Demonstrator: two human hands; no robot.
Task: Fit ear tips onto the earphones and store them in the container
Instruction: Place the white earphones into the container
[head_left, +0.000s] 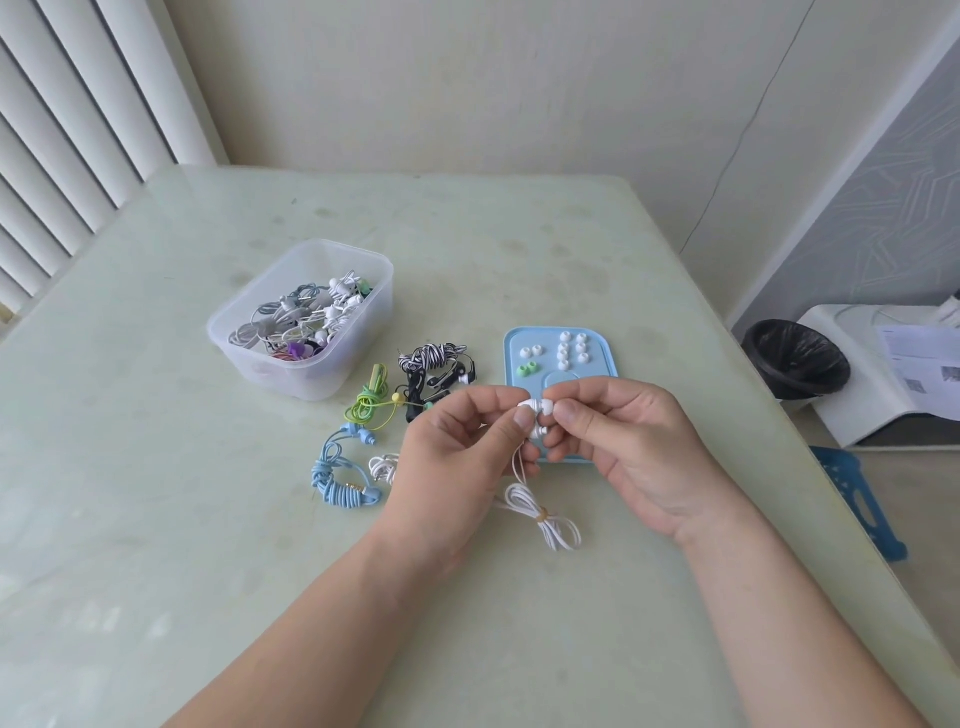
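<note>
Left hand (457, 441) pinches a small white plastic earbud (529, 409) between thumb and forefinger. Grip narrow, closed on the bud. Right hand (623, 447) pinches a white silicone ear tip (546, 405) against the bud's end. Grip narrow, closed on the tip. Fingers cover the joint, so cannot tell whether the tip is seated.

Both hands are raised over the near edge of the light blue plastic tray (597, 338). A second white bud (537, 431) hangs just below. The tied white cable bundle (540, 514) trails down onto the pale green counter (467, 234).

The tray carries loose white ear tips (571, 348) and a green pair (527, 370). The clear rectangular plastic container (249, 358) stands well apart to the left, holding many coiled sets. Near it lie a blue set (337, 478), a yellow-green set (369, 400) and a black-and-white striped set (431, 358).

Risks, as judged:
- A tip pushed on at an angle may fold or spring free and roll off the counter.
- A half-seated tip may drop off once stored and get lost among the cords.
- The dangling cable may snag the neighbouring sets on the way to the container.
</note>
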